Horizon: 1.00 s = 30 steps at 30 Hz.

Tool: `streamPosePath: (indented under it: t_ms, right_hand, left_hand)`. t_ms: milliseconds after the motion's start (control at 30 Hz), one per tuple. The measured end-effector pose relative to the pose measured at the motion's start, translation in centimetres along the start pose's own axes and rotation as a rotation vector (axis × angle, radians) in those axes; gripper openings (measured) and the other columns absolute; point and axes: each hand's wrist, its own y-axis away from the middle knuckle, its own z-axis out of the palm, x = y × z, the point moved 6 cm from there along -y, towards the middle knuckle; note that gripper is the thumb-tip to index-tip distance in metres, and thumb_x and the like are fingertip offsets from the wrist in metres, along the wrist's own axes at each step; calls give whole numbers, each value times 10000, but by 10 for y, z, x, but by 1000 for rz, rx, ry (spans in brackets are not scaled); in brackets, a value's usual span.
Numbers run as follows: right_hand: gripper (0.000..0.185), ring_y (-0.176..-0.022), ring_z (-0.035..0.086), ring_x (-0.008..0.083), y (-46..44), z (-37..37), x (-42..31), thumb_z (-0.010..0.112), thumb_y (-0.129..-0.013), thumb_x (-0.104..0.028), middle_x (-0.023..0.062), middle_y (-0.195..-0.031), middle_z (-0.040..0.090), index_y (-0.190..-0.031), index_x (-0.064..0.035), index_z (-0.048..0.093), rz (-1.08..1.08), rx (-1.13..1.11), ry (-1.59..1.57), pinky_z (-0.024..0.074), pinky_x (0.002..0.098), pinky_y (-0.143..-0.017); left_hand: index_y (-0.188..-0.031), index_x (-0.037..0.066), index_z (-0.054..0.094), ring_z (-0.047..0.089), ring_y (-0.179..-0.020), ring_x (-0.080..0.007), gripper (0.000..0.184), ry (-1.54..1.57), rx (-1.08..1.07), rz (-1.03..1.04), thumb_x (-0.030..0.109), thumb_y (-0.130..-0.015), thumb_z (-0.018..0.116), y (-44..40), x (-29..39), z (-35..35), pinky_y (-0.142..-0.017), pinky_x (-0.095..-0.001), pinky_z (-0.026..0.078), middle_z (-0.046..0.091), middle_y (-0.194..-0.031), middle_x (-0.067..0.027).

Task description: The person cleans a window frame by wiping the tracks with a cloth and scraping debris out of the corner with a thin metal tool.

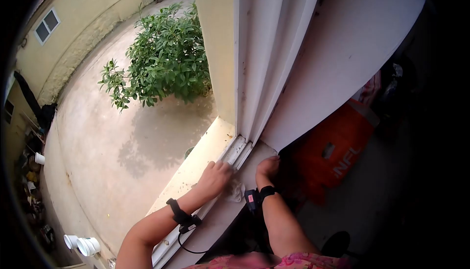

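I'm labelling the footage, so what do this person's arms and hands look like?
Both hands, left and right, are gloveless, forearms bare. Each wrist wears a black strap with a small dark box: the right box bears a pink label, the left box a pale marking, with a thin black cable beside it.

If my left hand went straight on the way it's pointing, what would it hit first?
Your left hand would probably meet the foot of the window frame first, though its height over the sill is unclear.
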Motion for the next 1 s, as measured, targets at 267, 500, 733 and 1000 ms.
streamPosePath:
  t_ms: [267,500,733,1000]
  right_hand:
    - [500,-873,535,437,-4,3,2,214,-903,-312,309,-913,549,-935,69,536,-42,-4,3,423,475,-788]
    - [477,-838,551,441,-4,3,4,223,-900,-328,283,-901,569,-927,31,536,-3,10,96,434,491,-760]
    - [488,-852,544,446,-8,8,7,218,-903,-324,285,-909,566,-920,28,555,-12,47,40,425,491,-784]
    - [495,-851,551,431,-10,6,4,212,-906,-315,287,-893,569,-918,48,548,-66,32,106,436,480,-766]
  left_hand:
    - [-1029,78,558,461,-845,-190,306,-61,193,-11,138,-745,461,-62,-5,-4,-682,-287,375,484,-858,-54]
    - [-911,57,565,556,-607,-228,197,-41,130,-97,129,-757,465,-84,-15,15,-540,-339,391,557,-615,-65]
    - [-923,62,566,588,-545,-271,210,83,82,-130,110,-762,441,-92,-18,27,-458,-365,439,566,-571,-104]
    - [-976,76,555,581,-507,-255,252,46,75,-180,111,-752,448,-86,-13,23,-435,-361,436,566,-558,-86]
